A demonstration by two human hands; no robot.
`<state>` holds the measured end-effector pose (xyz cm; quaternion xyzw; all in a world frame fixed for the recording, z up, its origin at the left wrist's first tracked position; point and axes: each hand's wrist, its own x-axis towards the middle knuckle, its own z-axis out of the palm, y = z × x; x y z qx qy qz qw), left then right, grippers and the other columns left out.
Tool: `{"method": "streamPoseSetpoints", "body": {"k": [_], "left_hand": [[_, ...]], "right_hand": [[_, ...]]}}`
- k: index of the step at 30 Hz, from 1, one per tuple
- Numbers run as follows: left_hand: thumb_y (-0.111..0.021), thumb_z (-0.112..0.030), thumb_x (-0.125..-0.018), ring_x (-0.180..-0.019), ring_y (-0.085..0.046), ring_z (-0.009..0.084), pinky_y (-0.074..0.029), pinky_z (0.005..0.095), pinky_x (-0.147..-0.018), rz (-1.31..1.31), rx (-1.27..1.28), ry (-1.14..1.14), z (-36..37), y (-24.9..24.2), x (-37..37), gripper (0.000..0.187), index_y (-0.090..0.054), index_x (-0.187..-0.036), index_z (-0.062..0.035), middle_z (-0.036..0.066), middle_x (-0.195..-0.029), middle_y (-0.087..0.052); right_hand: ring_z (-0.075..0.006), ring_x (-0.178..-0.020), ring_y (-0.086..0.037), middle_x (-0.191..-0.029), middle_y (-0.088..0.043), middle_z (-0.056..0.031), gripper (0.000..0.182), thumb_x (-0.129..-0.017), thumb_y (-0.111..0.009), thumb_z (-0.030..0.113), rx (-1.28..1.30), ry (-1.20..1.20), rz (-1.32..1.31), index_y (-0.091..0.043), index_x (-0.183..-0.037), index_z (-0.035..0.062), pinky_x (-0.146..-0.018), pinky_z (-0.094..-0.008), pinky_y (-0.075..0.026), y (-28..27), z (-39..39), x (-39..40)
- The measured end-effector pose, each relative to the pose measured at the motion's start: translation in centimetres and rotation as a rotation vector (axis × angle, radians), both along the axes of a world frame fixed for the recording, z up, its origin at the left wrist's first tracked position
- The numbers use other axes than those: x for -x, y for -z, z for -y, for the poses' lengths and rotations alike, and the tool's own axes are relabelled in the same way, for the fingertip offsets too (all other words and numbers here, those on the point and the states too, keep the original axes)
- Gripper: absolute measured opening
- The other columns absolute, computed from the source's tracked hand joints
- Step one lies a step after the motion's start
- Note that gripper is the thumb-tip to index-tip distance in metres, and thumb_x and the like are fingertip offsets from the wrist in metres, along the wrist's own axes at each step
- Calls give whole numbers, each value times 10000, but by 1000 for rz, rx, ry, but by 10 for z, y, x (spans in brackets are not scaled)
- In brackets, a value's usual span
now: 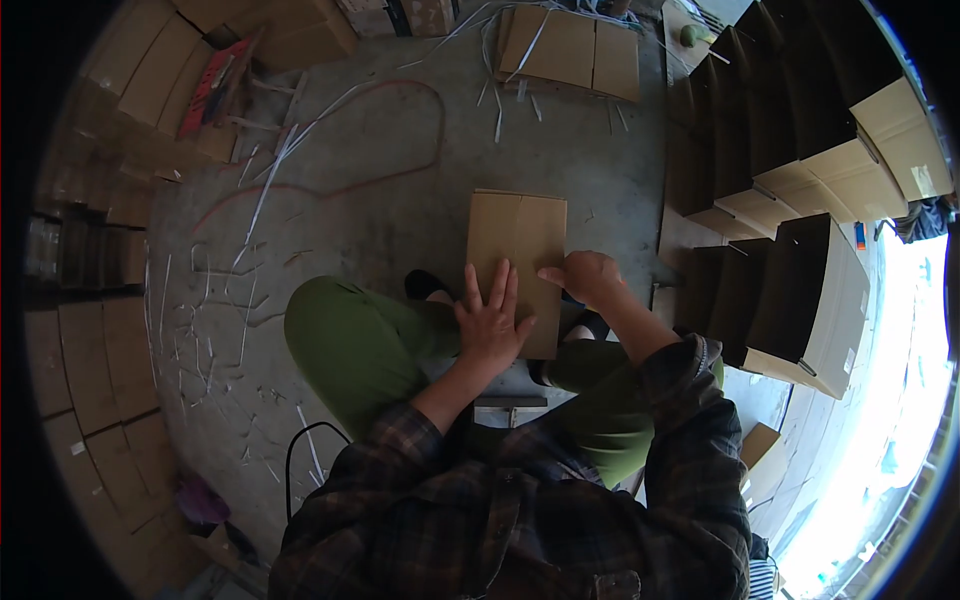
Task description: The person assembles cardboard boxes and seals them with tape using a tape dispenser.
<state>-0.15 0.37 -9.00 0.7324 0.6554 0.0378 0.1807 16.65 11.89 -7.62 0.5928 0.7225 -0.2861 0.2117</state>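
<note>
A brown folded cardboard box [518, 225] lies flat in front of me, between my knees and feet. My left hand [489, 318] rests palm down on its lower half with the fingers spread. At the box's right edge is my right hand [592, 281], its thumb over the top face and its other fingers curled at the side. Those fingertips are hidden, but the hand appears to grip the edge.
Open cardboard boxes [815, 300] stand in rows on the right. Flattened cardboard [565, 52] lies at the far side, with white straps around it. A red strap [440, 130] and several strap scraps litter the concrete floor [375, 225]. Stacked cartons [100, 370] line the left.
</note>
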Motion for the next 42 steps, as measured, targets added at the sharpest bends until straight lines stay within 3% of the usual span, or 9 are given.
{"method": "streamPoseSetpoints", "body": {"k": [9,13,17,22,34,37,39,40,42], "left_hand": [[-586,-453,-860,-1437,-56,409,-346,604,-902,-39,-22,52,-6,-3,-1,770,-281,-1482,-117,-19,-1587,-91],[-590,-455,-860,-1436,-65,409,-351,604,-891,-28,-40,65,-6,0,2,769,-285,-1480,-118,-14,-1585,-100],[-592,-459,-859,-1437,-65,411,-352,613,-891,-12,-67,62,-4,2,3,773,-286,-1481,-116,-8,-1583,-106],[-589,-462,-860,-1434,-86,419,-341,633,-912,-15,-63,42,-6,4,2,764,-300,-1478,-116,-4,-1579,-135],[-609,-444,-849,-1427,-83,438,-352,655,-897,53,-89,40,-8,2,11,768,-305,-1477,-122,-1,-1574,-150],[-628,-369,-846,-1389,-250,398,-380,597,-906,116,-136,42,-10,2,23,649,-425,-1403,-105,55,-1498,-329],[-592,-314,-909,-1225,-494,302,-451,466,-873,636,-255,-172,-10,17,36,438,-544,-1268,-70,94,-1297,-538],[-592,-314,-909,-1225,-494,302,-451,466,-873,635,-252,-184,-17,11,43,438,-544,-1268,-70,94,-1297,-538],[-514,-345,-975,-1027,-605,208,-490,344,-814,1442,119,-941,-38,4,59,383,-590,-1174,-27,88,-1113,-621]], "right_hand": [[-315,-952,-664,-959,-701,-123,548,-852,-547,611,-7,31,84,-723,-986,109,-811,-404,-518,-11,-17,-12],[-264,-922,-677,-941,-708,-82,288,-826,-660,391,-360,221,-70,-715,-1054,225,-800,-380,-521,-55,-38,-53],[-235,-870,-689,-947,-709,-89,322,-835,-680,304,-551,277,-309,-684,-1130,175,-781,-343,-522,-83,-43,-62],[-137,-867,-613,-978,-674,-86,380,-901,-627,189,-198,350,-886,-591,-1243,28,-808,-271,-493,-94,-50,-13],[-96,-850,-592,-943,-678,-56,293,-903,-641,179,26,251,-898,-657,-1129,-6,-801,-262,-494,-46,-65,49],[-101,-844,-591,-939,-675,-54,288,-900,-650,181,53,262,-919,-662,-1124,0,-796,-262,-495,-50,-69,48],[-105,-845,-592,-939,-672,-53,286,-900,-652,185,102,301,-938,-664,-1123,5,-795,-262,-495,-49,-70,44],[-107,-849,-591,-944,-669,-53,289,-898,-659,192,99,315,-938,-666,-1122,10,-795,-263,-495,-48,-71,43],[-108,-852,-591,-949,-667,-52,292,-895,-666,200,102,324,-933,-668,-1121,15,-795,-264,-494,-48,-70,43]]}}
